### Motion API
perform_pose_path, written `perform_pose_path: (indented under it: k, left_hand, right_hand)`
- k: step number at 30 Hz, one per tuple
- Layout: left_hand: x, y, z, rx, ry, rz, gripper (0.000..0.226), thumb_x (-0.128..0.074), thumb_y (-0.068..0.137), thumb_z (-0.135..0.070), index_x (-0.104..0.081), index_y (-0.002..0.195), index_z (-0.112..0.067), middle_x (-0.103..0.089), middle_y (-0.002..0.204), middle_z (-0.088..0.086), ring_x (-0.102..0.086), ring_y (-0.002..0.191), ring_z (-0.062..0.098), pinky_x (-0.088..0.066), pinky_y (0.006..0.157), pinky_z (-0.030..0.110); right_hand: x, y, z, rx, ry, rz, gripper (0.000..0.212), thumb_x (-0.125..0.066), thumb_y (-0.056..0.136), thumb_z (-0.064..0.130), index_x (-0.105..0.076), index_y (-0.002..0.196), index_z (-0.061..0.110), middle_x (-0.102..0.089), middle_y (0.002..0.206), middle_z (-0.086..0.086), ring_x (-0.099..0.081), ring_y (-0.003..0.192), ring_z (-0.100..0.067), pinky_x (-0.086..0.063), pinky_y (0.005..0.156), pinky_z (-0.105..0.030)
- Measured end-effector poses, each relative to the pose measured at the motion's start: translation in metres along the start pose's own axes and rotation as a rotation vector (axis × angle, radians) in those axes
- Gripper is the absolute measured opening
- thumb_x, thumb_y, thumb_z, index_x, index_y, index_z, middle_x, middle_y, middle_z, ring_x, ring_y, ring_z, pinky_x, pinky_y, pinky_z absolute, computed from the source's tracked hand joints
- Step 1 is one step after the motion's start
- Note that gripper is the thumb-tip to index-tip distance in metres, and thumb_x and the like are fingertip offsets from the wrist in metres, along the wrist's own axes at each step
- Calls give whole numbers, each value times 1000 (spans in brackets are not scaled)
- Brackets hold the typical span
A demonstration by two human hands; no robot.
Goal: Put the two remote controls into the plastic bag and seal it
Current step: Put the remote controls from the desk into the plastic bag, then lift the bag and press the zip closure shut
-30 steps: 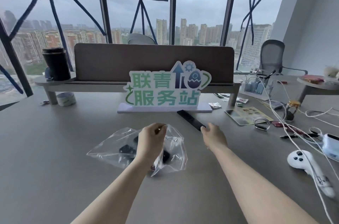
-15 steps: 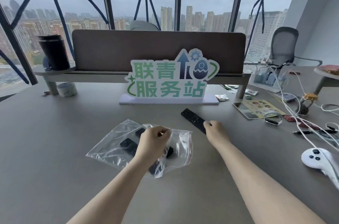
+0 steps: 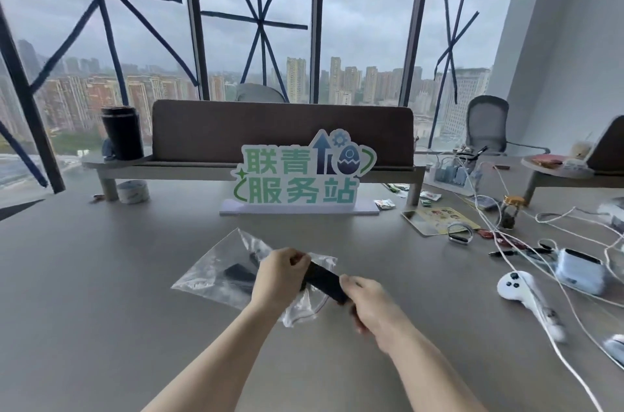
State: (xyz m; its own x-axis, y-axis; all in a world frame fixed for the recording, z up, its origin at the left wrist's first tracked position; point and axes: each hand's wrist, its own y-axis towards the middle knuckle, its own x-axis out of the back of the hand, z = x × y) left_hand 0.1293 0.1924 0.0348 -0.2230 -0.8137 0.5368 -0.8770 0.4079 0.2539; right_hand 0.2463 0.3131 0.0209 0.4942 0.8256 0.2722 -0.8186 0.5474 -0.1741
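A clear plastic bag (image 3: pixel 216 273) lies on the grey table in front of me. One black remote control (image 3: pixel 238 273) is inside it, seen through the plastic. My left hand (image 3: pixel 277 278) pinches the bag's open edge and holds it up. My right hand (image 3: pixel 366 305) grips the near end of a second black remote control (image 3: pixel 324 281), whose far end points into the bag's mouth beside my left fingers. How far it reaches inside is hidden by my left hand.
A green and white sign (image 3: pixel 299 180) stands behind the bag. White cables (image 3: pixel 506 242), a white game controller (image 3: pixel 520 290), a pale blue device (image 3: pixel 579 271), a small jar (image 3: pixel 510 212) and a card (image 3: pixel 439 220) crowd the right side. A black tumbler (image 3: pixel 122 133) sits on the shelf at left.
My right hand has picked the second remote up from the table and brought it left to the bag's mouth. My left hand keeps hold of the bag's edge.
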Motion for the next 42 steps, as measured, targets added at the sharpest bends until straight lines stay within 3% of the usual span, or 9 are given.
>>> perform_pose_path:
  k: [6,9,12,17,22,25,27,33,42]
  left_hand:
    - [24,-18,11,5,73,41,18,-59,84,-26,-74,82,-16,-63,65,-10,-57,67,13,-41,57,18]
    - [26,-29,16,18,130,181,13,-62,77,-28,-69,80,-18,-57,59,-7,-50,60,14,-40,58,25]
    - [18,-43,28,-7,248,329,35,-61,73,-38,-66,105,-25,-68,83,-2,-60,75,17,-49,69,25]
    - [23,-56,47,3,461,194,45,-49,78,-15,-51,120,-33,-56,111,5,-60,101,29,-47,71,31]
    - [38,-68,55,59,737,101,17,-47,82,-20,-51,99,-20,-65,104,5,-65,93,30,-40,64,32]
    - [47,-68,54,95,764,31,22,-41,86,-14,-46,107,-18,-70,99,9,-66,93,33,-39,64,32]
    - [59,-60,44,103,679,-83,29,-38,86,-10,-44,114,-14,-70,100,13,-65,93,36,-42,67,35]
    - [127,-11,-17,10,105,-318,17,-58,80,-19,-48,68,-14,-65,60,11,-64,52,30,-58,54,42]
    - [181,2,-82,121,-399,73,11,-79,72,-11,-70,74,-4,-57,57,7,-51,40,11,-49,41,18]
  right_hand:
    - [-24,12,-1,128,-118,-297,25,-49,93,11,-68,85,26,-69,89,1,-62,76,-22,-41,71,-28]
    - [-19,16,-6,119,-349,-193,40,-52,93,22,-55,131,32,-62,118,-4,-61,103,-25,-39,81,-28]
    - [-28,26,-4,104,-426,-42,54,-56,95,33,-41,147,32,-53,142,-10,-54,128,-29,-39,89,-29]
    - [-36,43,2,202,-619,-225,22,-51,92,16,-73,95,18,-76,102,-10,-67,99,-33,-46,73,-32]
    - [-36,27,12,258,-494,-275,27,-50,84,8,-70,98,20,-75,80,-5,-68,74,-30,-50,69,-32]
    - [-33,15,28,237,-255,-257,28,-49,82,5,-73,72,15,-64,50,-1,-56,40,-21,-49,46,-28]
    - [-28,8,45,207,-34,-266,31,-50,83,2,-73,65,12,-64,46,-4,-52,33,-17,-46,37,-25]
    - [-6,-18,119,315,373,-254,24,-54,85,-2,-76,84,7,-68,51,-7,-56,34,-14,-50,37,-24]
    - [31,-39,163,422,284,-251,11,-64,87,-1,-73,79,-1,-70,53,-8,-66,38,-16,-55,39,-24]
